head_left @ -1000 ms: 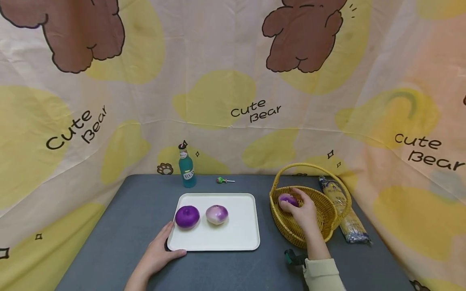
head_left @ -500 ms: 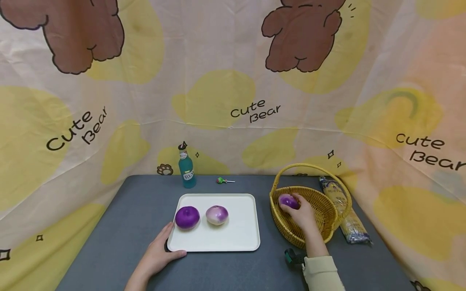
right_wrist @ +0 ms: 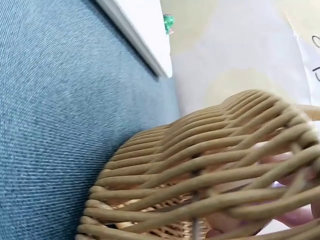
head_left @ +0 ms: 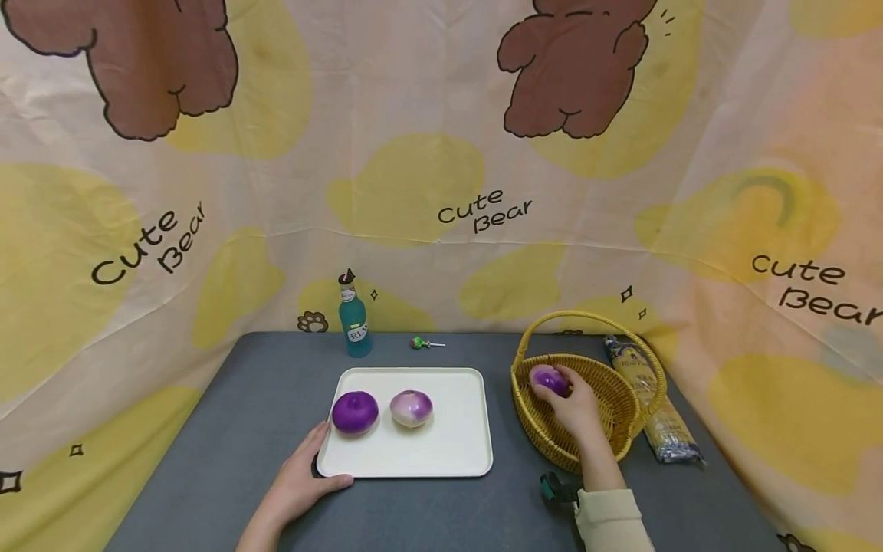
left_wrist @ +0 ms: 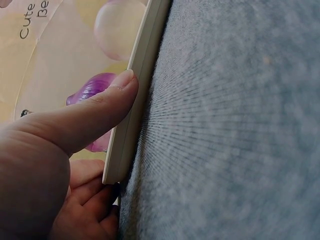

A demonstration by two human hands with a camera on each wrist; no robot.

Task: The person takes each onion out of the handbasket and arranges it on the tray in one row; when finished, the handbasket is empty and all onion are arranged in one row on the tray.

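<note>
Right hand (head_left: 576, 406) grips purple onion (head_left: 549, 380) inside basket (head_left: 545, 437); left hand (head_left: 303, 479) clamps tray (head_left: 448, 452) corner.
Best lift straight up, clear the rim and handle before going sideways. Right wrist bent down over the rim; left thumb (left_wrist: 95, 117) lies along the tray edge, fingers underneath.

A makeshift recording booth, not a lived-in room: a cartoon "Cute Bear" cloth backdrop (head_left: 441, 176) closes in three sides of a grey tabletop (head_left: 228, 429), where props (a toy-sized blue bottle (head_left: 354, 323) at the far edge) are laid out.
</note>
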